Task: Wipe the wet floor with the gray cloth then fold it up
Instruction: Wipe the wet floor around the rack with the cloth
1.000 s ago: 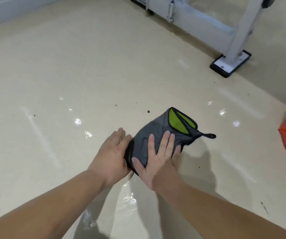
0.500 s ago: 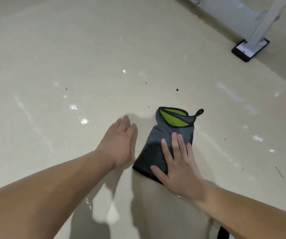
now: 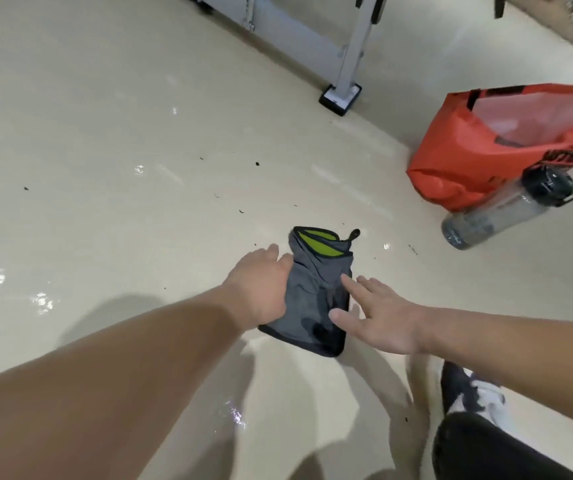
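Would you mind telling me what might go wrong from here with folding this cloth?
Wet patches glint on the floor near the gray cloth; folding now may leave them unwiped.
The cloth is bunched near its green end, with the left hand on one edge and the right hand barely on it; it may spring open.
The shoe stands near the wet, a slip risk.

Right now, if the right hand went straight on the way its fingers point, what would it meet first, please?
The gray cloth: the right hand points up and leftward in the picture, fingertips at its edge, though contact is unclear. Beyond it lies the left hand.
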The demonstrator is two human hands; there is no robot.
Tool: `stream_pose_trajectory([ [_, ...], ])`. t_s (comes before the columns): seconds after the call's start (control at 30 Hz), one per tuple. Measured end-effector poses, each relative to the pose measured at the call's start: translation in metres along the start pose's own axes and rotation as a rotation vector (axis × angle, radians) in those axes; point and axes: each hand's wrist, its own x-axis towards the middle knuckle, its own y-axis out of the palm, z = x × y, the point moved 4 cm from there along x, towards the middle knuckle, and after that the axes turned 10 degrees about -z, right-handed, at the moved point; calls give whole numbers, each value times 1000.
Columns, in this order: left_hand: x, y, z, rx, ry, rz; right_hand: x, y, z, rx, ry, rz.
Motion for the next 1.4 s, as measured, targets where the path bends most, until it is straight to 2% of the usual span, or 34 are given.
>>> stream_pose_trajectory([
  [0.1, -19, -3, -18, -59, 33, 35, -12, -14, 3, -62, -6, 47],
  [0.3, -18, -7, -30, 172, 22, 52, 36, 10, 12, -54, -86, 38],
  [0.37, -21, 4, -33, 140, 26, 62, 53, 23, 5, -56, -123, 14],
  [0.43, -21, 13, -33, 102, -15, 119, 65, 34, -4, -33, -170, -34],
  [0.5, -17, 17, -29, 163, -63, 189, 72, 49, -10, 27, -227, -53],
  [0.63, 8, 20, -31, 173, -210, 169, 98, 92, -20, 68, -320, -194],
  [0.73, 31, 32, -37, 301, -242, 97, 121, 99, -23, 66, -276, -296],
  [0.83, 55, 46, -57, 419, -298, 7, 154, 75, -47, 59, -279, -345],
  [1.0, 95, 76, -102, 314, -365, -60, 209, 27, -139, 42, -152, -341],
  [1.2, 145, 111, -159, 149, -295, -71, 225, 9, -243, 80, 67, -349],
  [1.27, 149, 118, -177, 104, -252, -35, 208, 21, -261, 101, 72, -415],
  [1.4, 150, 118, -199, 182, -133, 6, 156, 70, -262, 75, 10, -543],
])
